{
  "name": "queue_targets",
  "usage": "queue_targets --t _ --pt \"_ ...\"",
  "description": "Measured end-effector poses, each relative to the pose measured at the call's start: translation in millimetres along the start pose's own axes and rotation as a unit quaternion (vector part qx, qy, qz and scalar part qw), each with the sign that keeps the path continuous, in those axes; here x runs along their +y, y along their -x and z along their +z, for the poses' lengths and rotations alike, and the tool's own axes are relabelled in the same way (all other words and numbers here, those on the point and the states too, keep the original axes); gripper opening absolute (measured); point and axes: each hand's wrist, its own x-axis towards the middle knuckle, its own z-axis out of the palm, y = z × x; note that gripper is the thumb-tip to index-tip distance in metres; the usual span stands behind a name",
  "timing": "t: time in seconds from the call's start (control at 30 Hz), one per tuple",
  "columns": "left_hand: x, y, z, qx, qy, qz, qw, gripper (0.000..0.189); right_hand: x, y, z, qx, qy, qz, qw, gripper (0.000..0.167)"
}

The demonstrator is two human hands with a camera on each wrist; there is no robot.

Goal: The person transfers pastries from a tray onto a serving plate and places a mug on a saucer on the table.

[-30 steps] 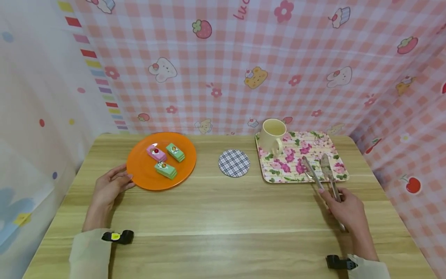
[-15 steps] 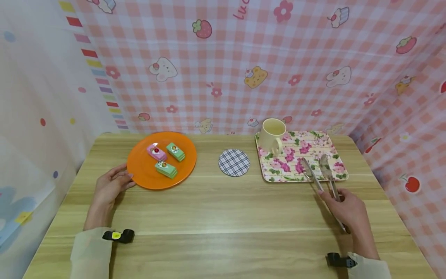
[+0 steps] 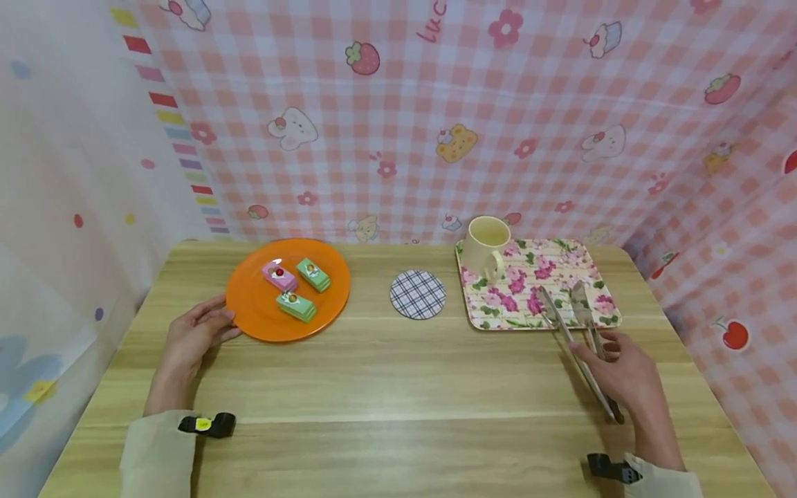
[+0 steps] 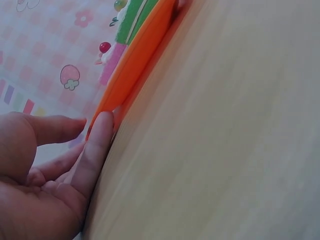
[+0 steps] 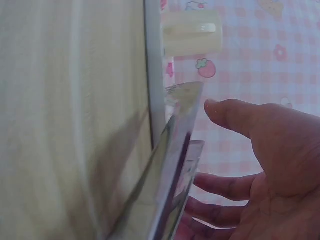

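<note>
My left hand [image 3: 196, 339] is at the near left rim of an orange plate [image 3: 249, 297]; in the left wrist view a straight finger [image 4: 97, 145] touches the rim from below, with the thumb just above it. One pink toy cake slice [image 3: 280, 275] and two green toy cake slices [image 3: 295, 306] are on the plate. My right hand [image 3: 625, 370] spreads around metal serving tongs [image 3: 563, 325], its thumb [image 5: 227, 112] standing off them in the right wrist view. The tongs' tips overlie the floral tray [image 3: 492, 324]; their joined end reaches the wooden table.
On the tray's back left corner stands a cream mug [image 3: 482, 252]. A round checked coaster [image 3: 418, 294] lies between plate and tray. A pink checked cloth [image 3: 398, 111] hangs behind the table [image 3: 398, 387] and along its right side.
My right hand has loosened around the tongs, its fingers spreading wider. The left hand stays at the plate's rim. The head view has tilted slightly.
</note>
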Motion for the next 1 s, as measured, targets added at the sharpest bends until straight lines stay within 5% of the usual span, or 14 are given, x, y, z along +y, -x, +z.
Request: queue_targets --t 0.1,0.2,0.4,0.7,1.0 --pt "2.8 2.5 -3.2 -0.002 -0.023 -0.003 0.9997 0.069 -4.5 2.4 0.3 0.014 -0.023 -0.01 0.9996 0.103" --pt "7.3 8.2 -9.2 0.005 -0.099 0.015 0.995 0.066 -11.6 2.6 1.1 0.026 -0.038 -0.029 0.9985 0.1" --pt "18.7 16.8 -7.6 0.051 -0.232 0.072 0.9688 0.062 -25.6 2.5 0.5 0.068 -0.041 -0.067 0.9946 0.091" --pt "39.4 30.0 19.5 0.091 -0.276 0.152 0.9447 0.063 -48.0 -2.7 -4.1 0.1 -0.094 -0.105 0.985 0.078" --pt "54.3 46.4 57.8 0.073 -0.314 0.207 0.9237 0.074 -67.9 -18.2 0.8 0.076 -0.159 -0.129 0.9758 0.079"
